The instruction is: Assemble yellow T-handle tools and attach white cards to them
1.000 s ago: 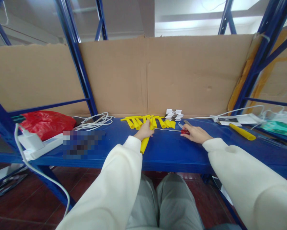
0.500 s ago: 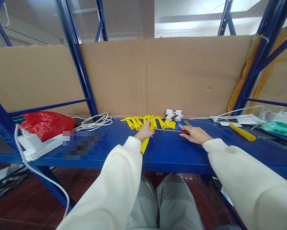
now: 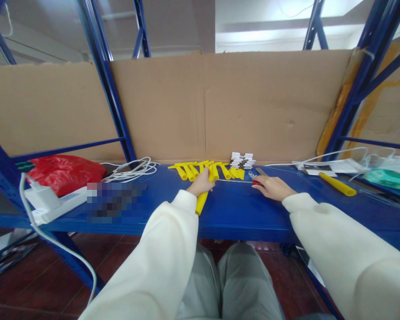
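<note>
Just left of centre in the frame, the left hand (image 3: pixel 204 181) grips a yellow piece (image 3: pixel 201 204) over the bench (image 3: pixel 240 218), in front of the yellow row (image 3: pixel 181 172); neither has moved noticeably in the last half second. Rightward, a screwdriver (image 3: pixel 235 181) reaches that hand (whether its tip is seated, I can't tell). Right of centre, the right hand (image 3: pixel 271 186) has its fingers wrapped round the handle (image 3: pixel 256 182), shifted slightly at most, suggesting the work continues in place.
</note>
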Available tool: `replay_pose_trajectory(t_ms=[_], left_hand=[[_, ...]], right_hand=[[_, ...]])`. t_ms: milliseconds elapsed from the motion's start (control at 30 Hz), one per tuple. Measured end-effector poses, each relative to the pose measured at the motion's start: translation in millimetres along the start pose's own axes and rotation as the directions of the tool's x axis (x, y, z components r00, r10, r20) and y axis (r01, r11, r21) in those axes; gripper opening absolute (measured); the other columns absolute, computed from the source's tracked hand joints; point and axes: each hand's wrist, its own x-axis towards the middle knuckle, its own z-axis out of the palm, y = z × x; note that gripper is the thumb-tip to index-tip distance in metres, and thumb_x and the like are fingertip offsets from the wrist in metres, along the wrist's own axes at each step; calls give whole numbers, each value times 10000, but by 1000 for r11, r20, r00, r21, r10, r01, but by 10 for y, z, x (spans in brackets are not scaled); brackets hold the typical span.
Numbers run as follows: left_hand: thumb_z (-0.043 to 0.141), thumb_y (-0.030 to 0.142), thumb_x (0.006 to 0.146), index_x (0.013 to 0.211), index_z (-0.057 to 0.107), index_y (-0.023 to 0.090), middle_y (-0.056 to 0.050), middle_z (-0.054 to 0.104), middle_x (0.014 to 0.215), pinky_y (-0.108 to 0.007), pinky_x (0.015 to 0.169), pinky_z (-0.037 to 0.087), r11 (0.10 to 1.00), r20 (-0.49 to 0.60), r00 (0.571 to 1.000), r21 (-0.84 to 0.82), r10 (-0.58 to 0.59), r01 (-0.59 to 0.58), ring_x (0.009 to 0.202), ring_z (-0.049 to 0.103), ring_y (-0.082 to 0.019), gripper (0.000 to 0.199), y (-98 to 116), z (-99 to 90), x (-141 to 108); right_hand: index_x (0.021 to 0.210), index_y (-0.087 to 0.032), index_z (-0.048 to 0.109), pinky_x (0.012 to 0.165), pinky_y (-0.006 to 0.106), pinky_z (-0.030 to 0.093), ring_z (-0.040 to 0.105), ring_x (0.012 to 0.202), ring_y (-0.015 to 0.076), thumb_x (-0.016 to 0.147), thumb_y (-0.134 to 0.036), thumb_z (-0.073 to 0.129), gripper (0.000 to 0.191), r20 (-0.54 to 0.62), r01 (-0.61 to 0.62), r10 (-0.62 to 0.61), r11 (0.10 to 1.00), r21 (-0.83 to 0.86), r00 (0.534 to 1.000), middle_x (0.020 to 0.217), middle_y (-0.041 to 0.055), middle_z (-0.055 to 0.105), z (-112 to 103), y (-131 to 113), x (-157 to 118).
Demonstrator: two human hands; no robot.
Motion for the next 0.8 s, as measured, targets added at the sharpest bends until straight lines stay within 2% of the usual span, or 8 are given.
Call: replay_pose_trajectory(t_ms=[167,300,433,600,800], left_hand=[[645,-15,775,1104,475,162,-15,657,887,-271,619,550,1000,9,1000,-15,15,-15,556,636,-127,411,-28,16,31],[639,-8,779,1082,479,172,7,642,838,-265,618,553,1000,3,1000,3,3,-3,567,642,-133,387,-4,5,4],[639,-11,778,1064,483,181,12,636,818,-263,617,551,1000,2,1000,-2,5,-5,580,646,-139,378,16,-4,-17],[656,-6,761,1073,489,184,13,640,807,-282,643,563,1000,-2,1000,-8,-4,4,593,660,-155,401,8,-1,-11],[641,-8,769,1087,483,183,20,626,812,-268,631,556,1000,2,1000,2,-10,10,591,653,-147,403,28,-10,-24]], right_hand=[[1115,-206,633,767,331,535,722,934,256,987,-348,506,230,1,-40,40,999,8,999,1092,120,759,3,-4,3],[1017,-227,608,686,310,510,707,843,239,975,-317,506,143,-40,-16,15,1000,-14,999,996,100,759,18,19,5],[969,-215,621,724,327,526,700,918,258,988,-319,471,184,-56,33,-35,999,-40,998,998,125,755,34,46,6],[1048,-206,663,792,359,554,700,996,269,999,-325,436,261,-63,48,-49,999,-8,997,1067,135,754,58,64,3],[1049,-216,661,766,337,547,716,919,253,980,-352,497,224,-68,8,-8,1000,-1,998,1016,108,764,51,46,1]])
